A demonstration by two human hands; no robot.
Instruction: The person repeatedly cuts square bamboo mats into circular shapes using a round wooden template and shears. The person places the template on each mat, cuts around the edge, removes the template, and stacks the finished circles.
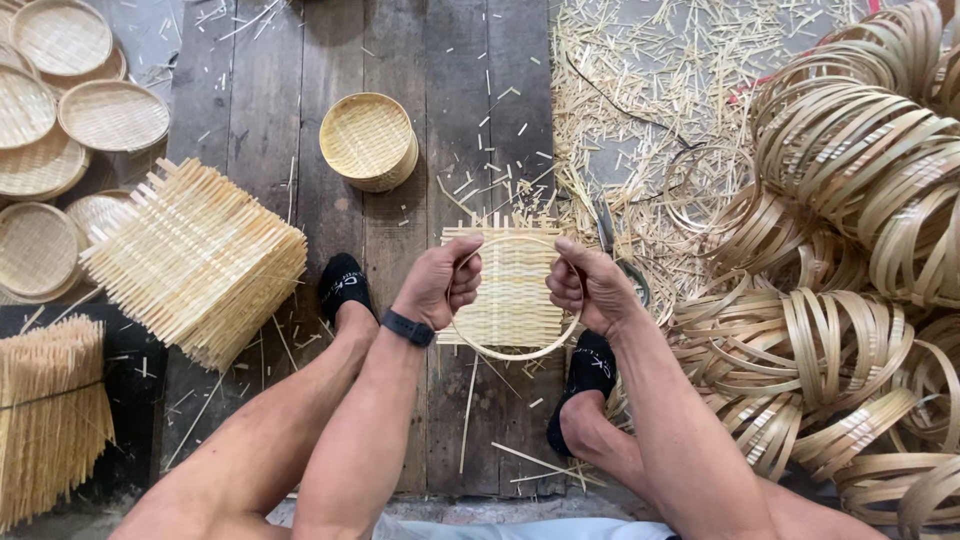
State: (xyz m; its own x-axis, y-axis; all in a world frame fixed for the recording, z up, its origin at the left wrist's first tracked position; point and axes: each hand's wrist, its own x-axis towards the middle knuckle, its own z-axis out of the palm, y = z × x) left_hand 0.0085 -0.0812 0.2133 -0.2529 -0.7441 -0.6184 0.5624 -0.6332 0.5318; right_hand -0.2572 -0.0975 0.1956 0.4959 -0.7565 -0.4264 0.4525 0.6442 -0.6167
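My left hand (441,282) and my right hand (586,283) grip opposite sides of a round bamboo hoop (516,352). A square woven bamboo mat (513,285) lies inside the hoop, its loose strip ends sticking out past the rim at the top. I hold both above the wooden plank floor (460,120), between my two feet in black socks. A black band sits on my left wrist.
A stack of square woven mats (196,258) lies at left. Finished round trays (62,120) pile at far left, and a small stack of trays (368,140) sits ahead. Many bamboo hoops (850,250) heap at right. A bundle of strips (48,415) lies at lower left.
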